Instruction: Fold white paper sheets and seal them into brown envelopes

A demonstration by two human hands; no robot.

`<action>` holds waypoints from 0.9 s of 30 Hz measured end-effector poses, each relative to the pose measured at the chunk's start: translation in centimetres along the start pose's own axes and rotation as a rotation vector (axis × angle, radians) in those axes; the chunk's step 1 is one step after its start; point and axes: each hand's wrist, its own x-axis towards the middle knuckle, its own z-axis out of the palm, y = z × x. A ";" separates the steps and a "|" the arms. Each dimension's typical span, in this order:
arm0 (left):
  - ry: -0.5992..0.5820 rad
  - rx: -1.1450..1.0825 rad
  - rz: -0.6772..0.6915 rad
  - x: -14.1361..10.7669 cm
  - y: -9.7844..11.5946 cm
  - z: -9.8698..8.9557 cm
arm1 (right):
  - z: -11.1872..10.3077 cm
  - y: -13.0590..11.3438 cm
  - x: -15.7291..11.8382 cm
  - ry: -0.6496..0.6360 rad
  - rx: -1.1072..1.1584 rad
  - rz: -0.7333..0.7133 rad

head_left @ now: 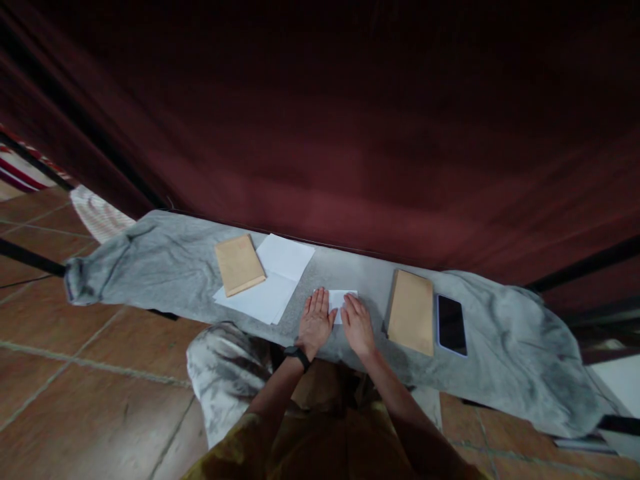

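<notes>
A small folded sheet of white paper (338, 302) lies on the grey cloth in front of me. My left hand (316, 321) rests flat on its left side, fingers stretched forward, with a dark band on the wrist. Over the right side lies my right hand (357, 321), its fingers extended and slightly bent on the paper. Both palms face down, and part of the sheet is hidden under them. To the left, larger white sheets (286, 257) with a crease lie partly under a brown envelope (240, 264).
A brown packet (411, 312) lies right of my hands, with a phone (451, 325) beside it. The grey cloth (165, 267) drapes over a narrow bench. Behind it hangs a dark red curtain (320, 167). Tiled floor (100, 400) shows below.
</notes>
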 end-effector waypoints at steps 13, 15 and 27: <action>0.061 0.007 -0.101 -0.8 -0.6 -0.2 | 1.6 3.2 -1.7 -0.035 -0.187 -0.048; 0.073 0.013 -0.136 -0.8 -0.3 -0.3 | 1.7 3.3 -1.9 -0.022 -0.184 -0.041; -0.141 -0.090 0.241 1.9 5.7 1.6 | 1.4 3.4 -2.5 0.016 -0.271 -0.096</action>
